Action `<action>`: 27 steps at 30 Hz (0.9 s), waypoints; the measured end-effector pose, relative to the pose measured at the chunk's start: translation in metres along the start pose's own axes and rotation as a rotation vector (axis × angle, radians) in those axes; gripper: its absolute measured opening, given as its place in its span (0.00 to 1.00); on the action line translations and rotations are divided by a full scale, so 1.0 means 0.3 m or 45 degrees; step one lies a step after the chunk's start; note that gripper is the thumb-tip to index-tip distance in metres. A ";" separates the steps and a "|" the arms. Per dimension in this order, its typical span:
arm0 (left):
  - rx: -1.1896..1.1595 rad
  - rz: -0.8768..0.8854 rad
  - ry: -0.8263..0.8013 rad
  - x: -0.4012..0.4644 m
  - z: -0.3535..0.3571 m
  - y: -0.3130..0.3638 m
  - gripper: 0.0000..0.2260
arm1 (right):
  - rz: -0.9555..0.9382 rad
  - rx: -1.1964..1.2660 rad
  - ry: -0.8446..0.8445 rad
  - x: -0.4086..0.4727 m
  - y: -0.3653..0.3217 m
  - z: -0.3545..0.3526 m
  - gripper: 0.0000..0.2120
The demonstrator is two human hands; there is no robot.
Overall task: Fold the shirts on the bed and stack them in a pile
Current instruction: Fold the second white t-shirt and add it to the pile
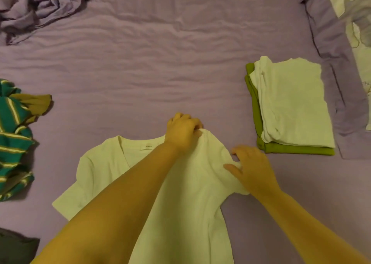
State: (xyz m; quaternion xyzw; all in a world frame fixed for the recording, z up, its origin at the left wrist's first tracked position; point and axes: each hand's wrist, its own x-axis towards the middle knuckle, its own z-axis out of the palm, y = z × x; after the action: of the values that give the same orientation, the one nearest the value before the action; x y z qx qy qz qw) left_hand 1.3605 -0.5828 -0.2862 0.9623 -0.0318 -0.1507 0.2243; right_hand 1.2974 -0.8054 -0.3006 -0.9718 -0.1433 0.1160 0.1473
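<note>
A white V-neck shirt (192,193) lies spread on the purple bed (140,73) right in front of me. My left hand (183,132) grips its right shoulder at the top edge, fingers curled into the cloth. My right hand (252,166) holds the right sleeve, thumb and fingers pinching the fabric. To the right sits a pile of folded shirts: a white one (295,103) on top of a green one (291,150).
A crumpled green striped shirt (14,139) lies at the left edge. A dark garment (16,245) shows at the bottom left. Bunched purple bedding (38,6) fills the top left, and a pillow (353,42) the right.
</note>
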 end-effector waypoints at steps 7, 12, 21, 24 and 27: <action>0.094 -0.060 0.132 0.054 0.009 0.027 0.10 | 0.324 0.102 0.107 -0.001 0.053 -0.031 0.17; -0.237 0.032 0.246 -0.027 0.065 0.090 0.07 | 0.216 0.401 0.220 -0.075 0.035 0.003 0.19; 0.295 0.347 -0.163 -0.188 0.202 0.083 0.35 | 0.531 0.425 0.431 -0.066 0.087 -0.018 0.09; 0.435 0.344 -0.206 -0.188 0.238 0.075 0.44 | 0.336 0.072 0.455 -0.079 0.056 0.012 0.11; 0.486 0.329 -0.260 -0.151 0.231 0.073 0.47 | 0.066 -0.191 0.233 -0.118 0.069 0.041 0.15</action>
State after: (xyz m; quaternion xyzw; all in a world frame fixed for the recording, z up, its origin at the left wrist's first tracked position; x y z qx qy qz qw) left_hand 1.2964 -0.6260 -0.3232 0.9550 -0.2048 -0.2084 0.0516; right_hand 1.2663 -0.8323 -0.3123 -0.9899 -0.1125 0.0196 0.0837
